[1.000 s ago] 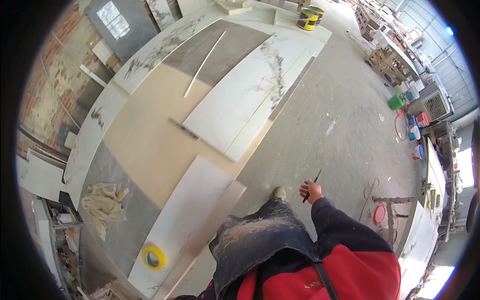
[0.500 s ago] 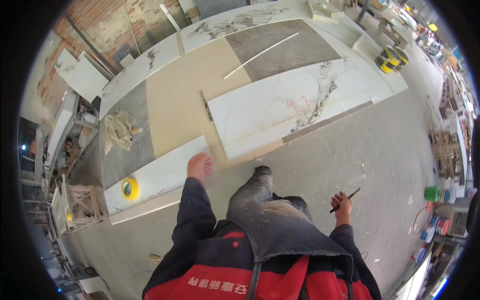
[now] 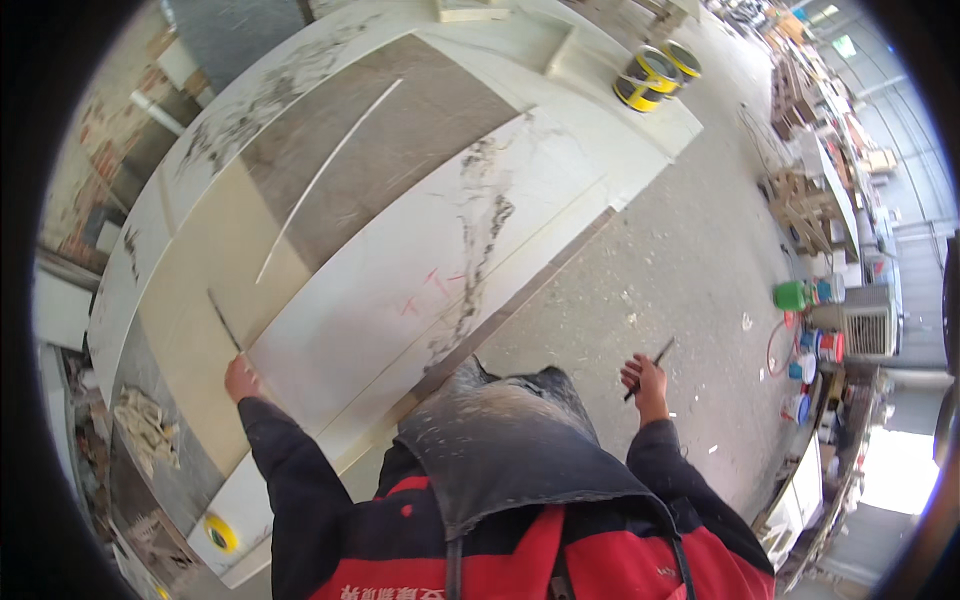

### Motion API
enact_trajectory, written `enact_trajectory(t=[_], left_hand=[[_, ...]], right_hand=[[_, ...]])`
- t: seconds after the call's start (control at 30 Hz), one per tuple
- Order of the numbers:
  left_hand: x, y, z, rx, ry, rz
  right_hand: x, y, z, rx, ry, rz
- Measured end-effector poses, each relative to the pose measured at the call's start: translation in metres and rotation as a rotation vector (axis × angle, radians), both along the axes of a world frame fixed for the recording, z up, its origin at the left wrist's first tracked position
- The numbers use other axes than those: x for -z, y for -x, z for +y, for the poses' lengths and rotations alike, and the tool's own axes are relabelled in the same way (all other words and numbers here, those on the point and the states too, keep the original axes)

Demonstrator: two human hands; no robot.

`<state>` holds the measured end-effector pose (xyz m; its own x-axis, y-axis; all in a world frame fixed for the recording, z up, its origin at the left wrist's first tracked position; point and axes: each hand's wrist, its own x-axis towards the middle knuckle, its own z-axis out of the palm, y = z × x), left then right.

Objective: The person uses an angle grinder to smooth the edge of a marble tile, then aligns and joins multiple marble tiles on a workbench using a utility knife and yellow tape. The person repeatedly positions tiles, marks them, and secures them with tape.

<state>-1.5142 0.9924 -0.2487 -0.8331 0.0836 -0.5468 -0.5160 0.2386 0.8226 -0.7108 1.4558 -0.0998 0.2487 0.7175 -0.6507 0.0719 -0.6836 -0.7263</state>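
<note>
My left hand [image 3: 241,378] reaches over the left end of the white, dark-veined slab [image 3: 365,265]. Its fingers are closed at the near end of a thin dark strip [image 3: 222,315], which points away over the beige panel [image 3: 205,260]. Out to the right, above the floor, my right hand [image 3: 645,385] grips a slim dark stick [image 3: 663,352], whose kind I cannot make out. Red marks are drawn on the slab. A yellow tape roll [image 3: 220,533] rests on a narrower white piece [image 3: 255,500] near my left arm.
A long white rod [image 3: 325,170] lies across the grey panel [image 3: 390,130]. Two black and yellow buckets [image 3: 645,80] stand on the far right corner. A crumpled cloth [image 3: 146,425] lies at the left. Buckets, including a green one [image 3: 790,295], stand along the right side.
The view has swung right. My left hand has moved from the narrow white piece to the dark strip by the slab's end and closed on it. My right hand still holds the stick.
</note>
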Motion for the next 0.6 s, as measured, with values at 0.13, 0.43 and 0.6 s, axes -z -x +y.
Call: enact_trajectory(t=[0.13, 0.43, 0.6], left_hand=[[-0.028, 0.013, -0.061, 0.753, 1.134, 0.869], [-0.059, -0.254, -0.019, 0.261, 1.080, 0.278], [-0.099, -0.335, -0.009, -0.294, 0.798, 0.216]], right_hand=[[-0.002, 0.080, 0.095, -0.211, -0.095, -0.145], [0.020, 0.162, 0.335, -0.893, -0.682, -0.852], [0.034, 0.204, 0.365, -1.166, -0.606, -0.884]])
